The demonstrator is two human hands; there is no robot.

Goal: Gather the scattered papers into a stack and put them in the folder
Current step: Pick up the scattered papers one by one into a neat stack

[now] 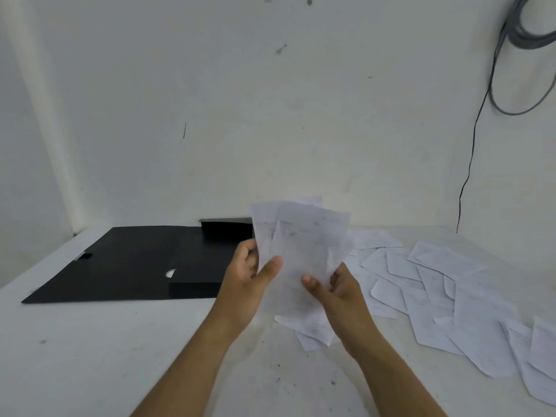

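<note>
Above the table point(90, 356), the left hand point(246, 278) and right hand point(337, 290) grip an upright sheaf of papers point(301, 251), thumbs in front.

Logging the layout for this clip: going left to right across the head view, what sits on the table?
Open black folder → left hand → held papers → right hand → scattered papers.
</note>
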